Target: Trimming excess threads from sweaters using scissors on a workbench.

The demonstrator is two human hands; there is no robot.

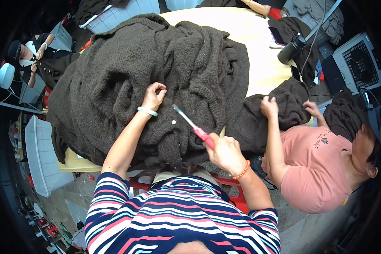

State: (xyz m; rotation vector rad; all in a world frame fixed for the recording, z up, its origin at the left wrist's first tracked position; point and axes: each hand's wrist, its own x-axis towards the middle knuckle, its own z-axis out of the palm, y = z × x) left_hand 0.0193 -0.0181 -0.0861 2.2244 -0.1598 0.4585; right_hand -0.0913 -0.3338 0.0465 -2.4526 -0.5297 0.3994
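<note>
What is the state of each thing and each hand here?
Left hand: pinching the knit of the dark brown cardigan.
Right hand: closed on the red-handled tool, tip raised over the cardigan.
Cardigan: spread in a heap on the table.
Black bottle: upright, capped.

Bright, even overhead light, soft shadows; fisheye bends edges into a dark rim.
</note>
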